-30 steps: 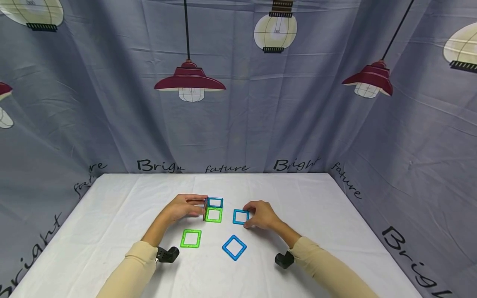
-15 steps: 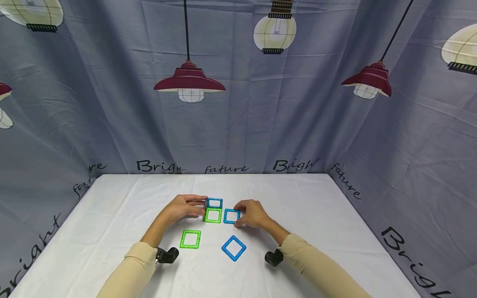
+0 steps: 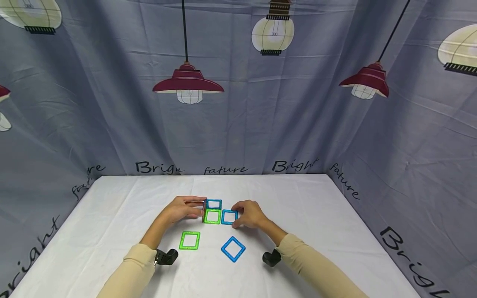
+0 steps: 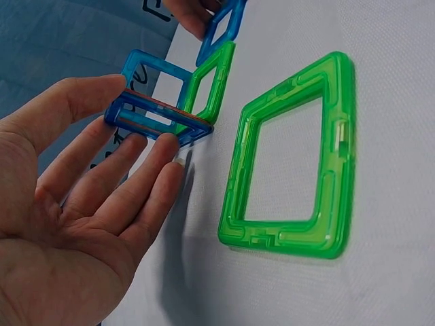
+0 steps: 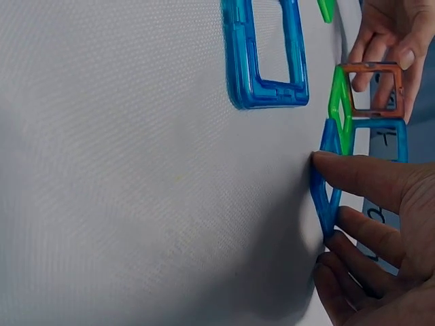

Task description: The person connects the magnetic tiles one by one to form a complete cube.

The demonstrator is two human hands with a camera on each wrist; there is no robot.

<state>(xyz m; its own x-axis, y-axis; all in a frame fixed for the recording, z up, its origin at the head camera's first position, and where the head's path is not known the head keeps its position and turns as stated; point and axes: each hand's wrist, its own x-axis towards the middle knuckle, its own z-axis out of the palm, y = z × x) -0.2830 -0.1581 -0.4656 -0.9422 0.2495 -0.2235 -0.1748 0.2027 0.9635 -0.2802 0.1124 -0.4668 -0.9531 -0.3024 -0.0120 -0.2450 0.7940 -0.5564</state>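
"What's in the right hand (image 3: 251, 214)?"
"A blue square frame (image 3: 229, 211), hollow in the middle, roughly level, pinched by its edges just right of a flat green frame (image 3: 212, 222); whether they touch I can't tell"
"And the left hand (image 3: 179, 210)?"
"It holds a reddish frame (image 5: 398, 92), upright along the green one's left edge, bluish from the left wrist view. An upright blue frame (image 3: 214, 200) stands behind the green"
"The loose ones?"
"Both flat in the foreground: a second green frame (image 4: 329, 163) on the left, a diamond-turned blue frame (image 5: 272, 97) on the right"

Green frame (image 4: 335, 170), glossy translucent plastic, blue frame (image 5: 272, 94), likewise glossy plastic, table cover (image 5: 136, 176), matt textured cloth, backdrop (image 3: 238, 128), creased matt cloth.
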